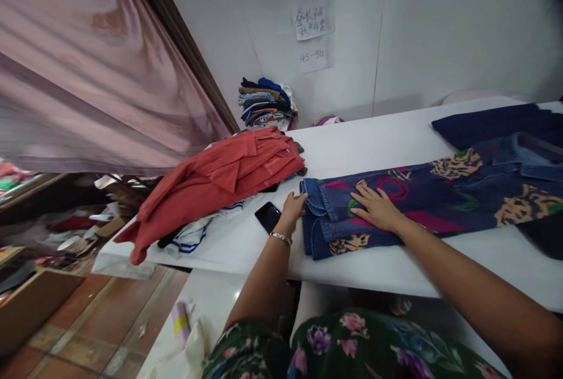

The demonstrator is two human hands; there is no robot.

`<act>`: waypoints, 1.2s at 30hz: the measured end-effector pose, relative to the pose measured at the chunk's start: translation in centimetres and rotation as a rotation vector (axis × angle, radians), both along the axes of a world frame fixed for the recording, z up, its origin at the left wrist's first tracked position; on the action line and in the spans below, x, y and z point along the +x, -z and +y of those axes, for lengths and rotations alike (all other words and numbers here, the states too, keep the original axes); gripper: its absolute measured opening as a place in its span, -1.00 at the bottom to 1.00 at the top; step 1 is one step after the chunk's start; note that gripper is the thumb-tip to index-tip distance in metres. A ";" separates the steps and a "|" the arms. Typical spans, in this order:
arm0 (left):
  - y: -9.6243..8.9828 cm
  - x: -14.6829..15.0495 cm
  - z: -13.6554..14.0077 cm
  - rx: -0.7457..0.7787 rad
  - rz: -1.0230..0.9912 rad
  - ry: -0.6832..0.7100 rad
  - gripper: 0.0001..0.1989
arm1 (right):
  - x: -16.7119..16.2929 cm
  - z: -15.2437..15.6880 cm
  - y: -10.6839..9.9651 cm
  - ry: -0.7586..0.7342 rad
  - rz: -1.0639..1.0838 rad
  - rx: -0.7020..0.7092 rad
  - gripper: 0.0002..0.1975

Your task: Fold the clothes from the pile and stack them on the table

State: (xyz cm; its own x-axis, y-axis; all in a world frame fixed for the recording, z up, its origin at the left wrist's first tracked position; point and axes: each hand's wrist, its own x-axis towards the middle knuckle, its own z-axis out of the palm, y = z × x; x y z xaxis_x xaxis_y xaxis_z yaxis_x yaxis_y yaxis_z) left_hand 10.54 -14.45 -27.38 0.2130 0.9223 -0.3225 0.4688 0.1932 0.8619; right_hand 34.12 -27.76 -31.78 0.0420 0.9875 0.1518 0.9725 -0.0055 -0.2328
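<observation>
A blue denim jacket (396, 191) with pink, green and tan leopard-pattern patches lies lengthwise across the white table, its collar toward the right. At its left end, my left hand (292, 211) has its fingers curled and pinches the edge beside the cuffs. My right hand (377, 209) is open, palm down with fingers spread on the jacket's patterned surface. Just left of my left hand is a black phone (268, 217), lying flat on the table.
A red garment (220, 182) lies over other clothes on the left, overhanging the table (347, 153). Folded clothes (266, 103) are stacked by the wall. Dark navy garments (492, 124) lie at the right. A pink curtain (109, 74) hangs at the left.
</observation>
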 end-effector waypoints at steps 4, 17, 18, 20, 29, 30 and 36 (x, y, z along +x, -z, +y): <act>-0.3 0.0 0.3 0.003 0.023 0.058 -0.46 | 0.0 0.0 0.3 0.001 0.011 0.007 -0.39; -0.2 0.6 -0.2 0.206 0.082 0.204 -0.53 | 0.4 -1.1 -0.3 -0.047 0.172 0.200 -0.40; -0.2 0.4 -0.4 0.211 0.063 0.199 -0.51 | 0.4 -1.2 -0.4 -0.089 0.183 0.190 -0.39; -0.3 -0.1 -0.7 0.319 0.096 0.181 -0.48 | 0.3 -1.2 -0.5 -0.168 0.193 0.114 -0.38; -0.2 -1.9 -3.0 0.752 0.345 0.588 -0.58 | 0.2 -0.2 -0.7 -0.162 0.307 0.057 -0.58; -0.2 -1.9 -3.1 0.743 0.368 0.617 -0.56 | 0.3 0.0 -0.8 -0.133 0.382 0.077 -0.58; -0.3 -1.1 -2.9 0.818 0.448 0.716 -0.76 | 0.6 0.2 -1.9 0.240 0.784 0.175 -0.59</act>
